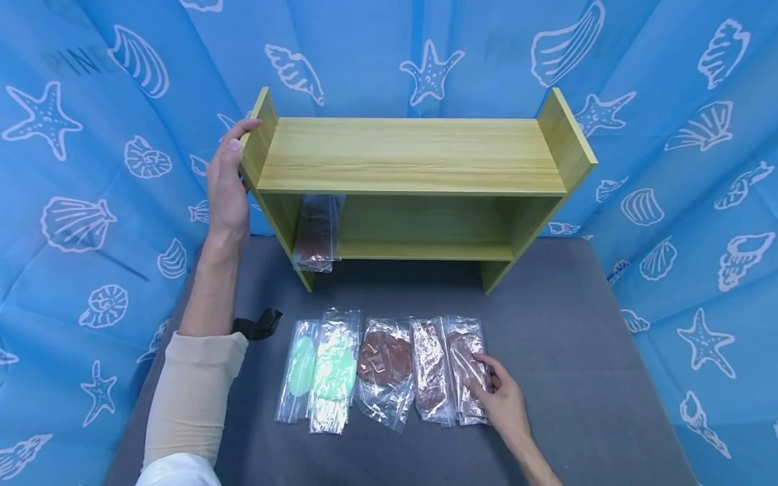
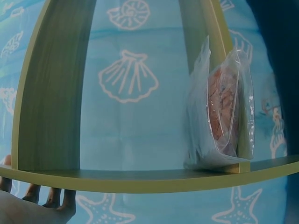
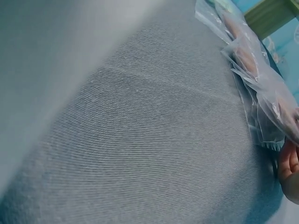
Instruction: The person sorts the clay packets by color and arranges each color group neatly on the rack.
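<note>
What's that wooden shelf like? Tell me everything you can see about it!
The shelf looks like pale yellow wood with grain lines. Two side panels hold an upper board and a lower board between them. It stands upright on grey cloth, before a blue curtain. A clear bag of something brown rests on the lower board's left end, and the left hand touches the left side panel.

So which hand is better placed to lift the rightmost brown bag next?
Probably the right hand: its fingers are on that brown bag. The left hand is holding the left side of the shelf, farther from the bag.
</note>
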A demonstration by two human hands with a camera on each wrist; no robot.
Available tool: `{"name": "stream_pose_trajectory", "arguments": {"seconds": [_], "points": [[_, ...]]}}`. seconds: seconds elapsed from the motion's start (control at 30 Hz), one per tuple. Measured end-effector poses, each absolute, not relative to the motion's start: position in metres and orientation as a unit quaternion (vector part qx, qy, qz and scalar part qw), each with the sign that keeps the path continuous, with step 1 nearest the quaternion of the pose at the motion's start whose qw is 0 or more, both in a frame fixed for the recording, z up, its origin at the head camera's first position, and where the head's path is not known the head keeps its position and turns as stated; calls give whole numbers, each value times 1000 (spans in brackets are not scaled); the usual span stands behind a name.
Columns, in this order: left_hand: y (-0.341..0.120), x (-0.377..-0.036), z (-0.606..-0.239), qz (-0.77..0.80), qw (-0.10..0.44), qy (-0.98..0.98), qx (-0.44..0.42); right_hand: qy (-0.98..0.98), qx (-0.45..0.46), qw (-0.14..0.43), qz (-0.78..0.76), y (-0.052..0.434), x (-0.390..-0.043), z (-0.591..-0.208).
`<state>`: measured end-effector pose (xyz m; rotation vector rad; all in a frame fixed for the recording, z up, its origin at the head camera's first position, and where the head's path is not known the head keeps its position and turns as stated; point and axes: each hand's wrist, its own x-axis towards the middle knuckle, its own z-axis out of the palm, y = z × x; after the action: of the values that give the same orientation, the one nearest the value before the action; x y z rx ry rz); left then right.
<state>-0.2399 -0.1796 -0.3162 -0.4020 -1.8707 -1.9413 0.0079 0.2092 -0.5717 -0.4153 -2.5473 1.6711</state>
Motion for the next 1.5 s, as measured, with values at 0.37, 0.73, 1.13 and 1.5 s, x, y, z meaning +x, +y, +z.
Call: {"name": "stream_pose_trajectory", "arguments": {"seconds": [0.37, 0.73, 1.13, 1.5], "points": [[-178, -239, -315, -698, 215, -666, -151, -763, -132, 14, 632, 211, 4, -565], [-179, -239, -315, -688, 218, -678, -143, -737, -88, 29, 670, 205, -9, -548], [-178, -241, -315, -689, 220, -675, -143, -670, -6, 61, 740, 188, -25, -530], [-178, -241, -317, -683, 225, -681, -138, -688, 41, 78, 720, 186, -41, -506]]}}
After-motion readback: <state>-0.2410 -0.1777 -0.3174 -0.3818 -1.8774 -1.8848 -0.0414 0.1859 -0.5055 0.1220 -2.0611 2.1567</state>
